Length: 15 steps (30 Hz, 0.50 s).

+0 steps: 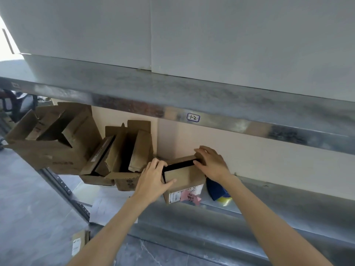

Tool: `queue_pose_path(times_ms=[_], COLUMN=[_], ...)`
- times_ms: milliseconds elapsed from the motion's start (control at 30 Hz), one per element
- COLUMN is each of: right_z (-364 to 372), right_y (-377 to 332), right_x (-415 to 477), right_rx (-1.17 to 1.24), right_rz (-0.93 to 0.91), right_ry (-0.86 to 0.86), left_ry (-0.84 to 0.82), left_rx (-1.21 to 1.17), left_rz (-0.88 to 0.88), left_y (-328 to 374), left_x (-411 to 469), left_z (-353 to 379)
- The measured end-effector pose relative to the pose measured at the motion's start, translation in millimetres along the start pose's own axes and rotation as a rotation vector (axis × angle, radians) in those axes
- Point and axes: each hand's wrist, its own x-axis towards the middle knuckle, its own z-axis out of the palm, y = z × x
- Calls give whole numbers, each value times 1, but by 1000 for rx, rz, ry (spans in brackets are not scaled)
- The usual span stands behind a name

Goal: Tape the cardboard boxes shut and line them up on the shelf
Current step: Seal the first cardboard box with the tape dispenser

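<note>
- The left hand [151, 181] grips the small box [184, 176]. Its fingers bend over the left edge and its thumb lies on the front flap.
- The right hand [211, 164] holds the far flap, with fingers on top and thumb at its edge.
- The small box sits on the shelf [288, 194] between both hands, with its top partly open.
- Open boxes [123, 150] stand left of the left fingers.

A label [193, 117] on the shelf beam [249, 127] reads "1-2".

We see a small cardboard box [184, 175], matt brown, its white and pink paper labels [189, 197], creased rough cardboard boxes [57, 150], dull scuffed grey metal shelf [269, 212].
</note>
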Motion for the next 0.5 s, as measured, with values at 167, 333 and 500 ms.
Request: queue_pose_path(times_ms=[167,333,500], right_z=[1,5,9], right_y=[9,13,13], right_x=[-10,-21,-28], right_rx=[-7,77,160], right_rz=[14,66,182], right_ry=[40,73,78], left_ry=[-12,-27,-42], left_rx=[-18,-81,-122], left_rz=[32,52,91], left_y=[-6,-10,-12], left_x=[7,17,30], left_z=[0,3,9])
